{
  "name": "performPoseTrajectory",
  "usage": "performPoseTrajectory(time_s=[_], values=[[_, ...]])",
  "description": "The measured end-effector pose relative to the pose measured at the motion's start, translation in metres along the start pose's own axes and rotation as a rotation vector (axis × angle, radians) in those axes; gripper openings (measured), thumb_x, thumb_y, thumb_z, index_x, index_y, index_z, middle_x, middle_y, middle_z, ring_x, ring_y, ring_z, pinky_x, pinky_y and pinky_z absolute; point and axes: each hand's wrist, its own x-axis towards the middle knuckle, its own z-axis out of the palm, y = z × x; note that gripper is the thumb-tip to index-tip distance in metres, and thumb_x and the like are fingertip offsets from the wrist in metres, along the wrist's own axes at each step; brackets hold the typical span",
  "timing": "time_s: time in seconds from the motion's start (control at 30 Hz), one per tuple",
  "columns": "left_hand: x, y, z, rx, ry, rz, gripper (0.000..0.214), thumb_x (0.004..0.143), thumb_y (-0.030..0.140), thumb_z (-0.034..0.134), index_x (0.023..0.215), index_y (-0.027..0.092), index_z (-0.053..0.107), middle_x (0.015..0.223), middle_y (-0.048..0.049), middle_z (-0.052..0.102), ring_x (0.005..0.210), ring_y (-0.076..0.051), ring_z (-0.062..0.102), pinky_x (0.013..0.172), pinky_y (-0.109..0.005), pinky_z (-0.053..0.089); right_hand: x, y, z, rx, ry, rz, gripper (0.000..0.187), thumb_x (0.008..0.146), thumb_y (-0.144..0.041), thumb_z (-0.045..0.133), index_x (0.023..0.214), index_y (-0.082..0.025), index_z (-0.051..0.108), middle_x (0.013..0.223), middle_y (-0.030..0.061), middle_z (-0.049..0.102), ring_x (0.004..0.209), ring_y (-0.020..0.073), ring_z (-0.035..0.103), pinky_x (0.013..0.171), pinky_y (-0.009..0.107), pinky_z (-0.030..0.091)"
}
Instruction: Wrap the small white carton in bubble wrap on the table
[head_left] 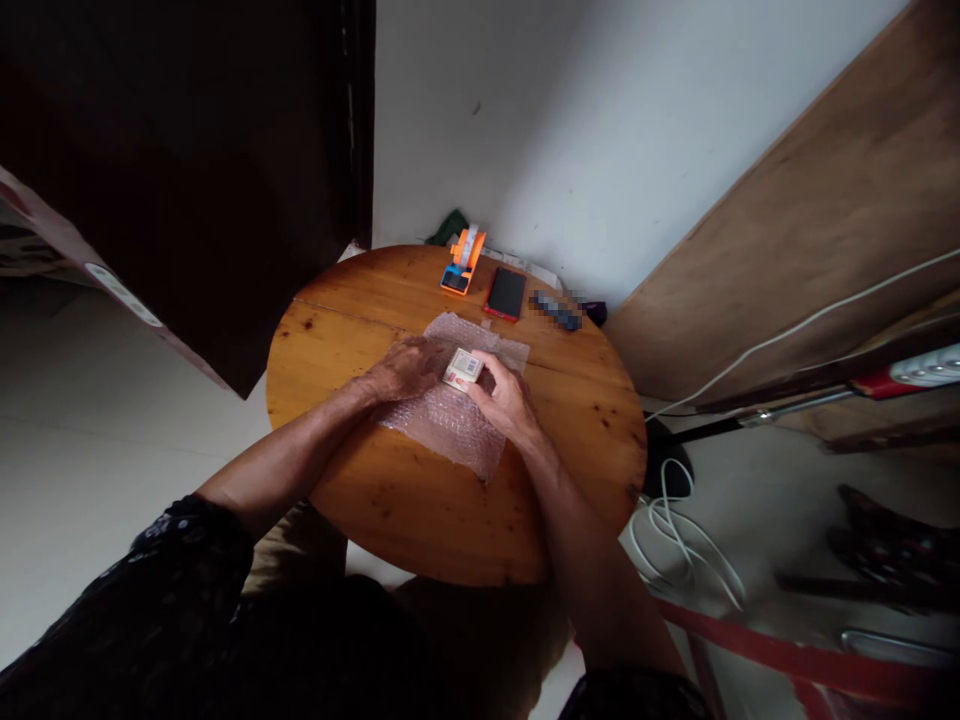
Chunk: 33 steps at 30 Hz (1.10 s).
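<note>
A small white box (463,367) with a printed label sits on a sheet of bubble wrap (459,425) spread on a round wooden table (375,490). My right hand (507,398) has its fingers curled round the box's near side and grips it. From the left, my left hand (403,366) rests on the wrap with bent fingers touching the box's left end.
At the table's far edge stand an orange tape dispenser (463,262), a dark phone in a red case (506,293) and a small dark object (559,311). A wooden board (810,220) leans at the right. White cable (675,535) coils on the floor. A dark door (187,150) stands at left.
</note>
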Motion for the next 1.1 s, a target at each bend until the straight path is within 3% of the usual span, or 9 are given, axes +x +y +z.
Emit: performPoseTrajectory(time_s=[0.2, 0.33, 0.4, 0.47, 0.57, 0.7, 0.83, 0.93, 1.1], values=[[0.000, 0.001, 0.001, 0.008, 0.008, -0.022, 0.051, 0.081, 0.020, 0.058, 0.131, 0.015, 0.062, 0.125, -0.0136, 0.070, 0.115, -0.028, 0.066, 0.103, -0.041, 0.053, 0.002, 0.005, 0.001, -0.012, 0.061, -0.067, 0.049, 0.079, -0.031, 0.066, 0.128, -0.025, 0.062, 0.128, 0.0089, 0.070, 0.115, 0.0279, 0.066, 0.101, 0.046, 0.054], [0.001, -0.003, 0.004, -0.032, 0.048, -0.020, 0.048, 0.082, 0.020, 0.058, 0.129, 0.014, 0.064, 0.118, -0.0128, 0.073, 0.111, -0.027, 0.067, 0.101, -0.042, 0.054, 0.001, 0.000, -0.016, 0.004, 0.153, -0.063, 0.043, 0.079, -0.038, 0.068, 0.120, -0.025, 0.065, 0.115, 0.0084, 0.071, 0.094, 0.0245, 0.068, 0.091, 0.044, 0.055], [0.002, -0.004, 0.006, -0.041, 0.075, -0.024, 0.046, 0.082, 0.021, 0.058, 0.127, 0.014, 0.066, 0.116, -0.0129, 0.074, 0.110, -0.026, 0.067, 0.101, -0.042, 0.054, -0.002, -0.009, -0.026, 0.064, 0.020, -0.054, 0.036, 0.081, -0.039, 0.067, 0.113, -0.025, 0.067, 0.098, 0.0049, 0.072, 0.080, 0.0210, 0.066, 0.080, 0.039, 0.055], [0.002, -0.005, 0.007, -0.055, 0.099, -0.026, 0.045, 0.084, 0.021, 0.056, 0.128, 0.014, 0.066, 0.119, -0.0129, 0.073, 0.110, -0.026, 0.067, 0.102, -0.041, 0.054, -0.007, -0.021, -0.033, 0.095, -0.235, -0.088, 0.032, 0.079, -0.043, 0.071, 0.104, -0.024, 0.069, 0.091, 0.0030, 0.071, 0.075, 0.0189, 0.064, 0.070, 0.033, 0.053], [0.002, -0.005, 0.005, -0.079, 0.108, -0.056, 0.044, 0.086, 0.022, 0.053, 0.128, 0.014, 0.066, 0.123, -0.0128, 0.072, 0.113, -0.026, 0.067, 0.103, -0.041, 0.054, -0.017, -0.044, -0.036, 0.029, -0.343, -0.177, 0.027, 0.076, -0.047, 0.076, 0.087, -0.023, 0.068, 0.084, 0.0021, 0.069, 0.072, 0.0176, 0.061, 0.065, 0.031, 0.048], [-0.001, -0.001, 0.002, -0.121, 0.083, -0.071, 0.047, 0.086, 0.024, 0.057, 0.131, 0.012, 0.064, 0.128, -0.0141, 0.068, 0.119, -0.027, 0.064, 0.106, -0.041, 0.052, -0.028, -0.065, -0.035, -0.092, -0.300, -0.247, 0.024, 0.077, -0.047, 0.077, 0.081, -0.026, 0.066, 0.079, 0.0006, 0.069, 0.071, 0.0177, 0.061, 0.071, 0.032, 0.048], [-0.004, 0.007, 0.001, -0.175, 0.057, 0.021, 0.052, 0.085, 0.023, 0.060, 0.136, 0.013, 0.059, 0.137, -0.0156, 0.064, 0.127, -0.029, 0.060, 0.111, -0.045, 0.048, -0.027, -0.061, -0.038, -0.152, -0.191, -0.188, 0.017, 0.081, -0.040, 0.074, 0.080, -0.026, 0.063, 0.082, 0.0006, 0.071, 0.072, 0.0184, 0.064, 0.071, 0.032, 0.048], [-0.004, 0.009, 0.003, -0.152, 0.017, 0.063, 0.054, 0.085, 0.019, 0.058, 0.138, 0.013, 0.056, 0.138, -0.0153, 0.063, 0.129, -0.030, 0.058, 0.113, -0.047, 0.046, -0.021, -0.050, -0.036, -0.181, -0.093, -0.106, 0.019, 0.081, -0.040, 0.073, 0.091, -0.027, 0.064, 0.092, 0.0033, 0.071, 0.080, 0.0217, 0.067, 0.073, 0.035, 0.050], [-0.005, 0.009, 0.007, -0.025, -0.038, 0.084, 0.060, 0.084, 0.023, 0.061, 0.143, 0.017, 0.050, 0.142, -0.0141, 0.060, 0.134, -0.030, 0.054, 0.117, -0.047, 0.041, -0.014, -0.034, -0.020, -0.254, -0.012, -0.101, 0.041, 0.080, -0.035, 0.071, 0.119, -0.025, 0.060, 0.117, 0.0128, 0.068, 0.106, 0.0331, 0.066, 0.086, 0.045, 0.053]])
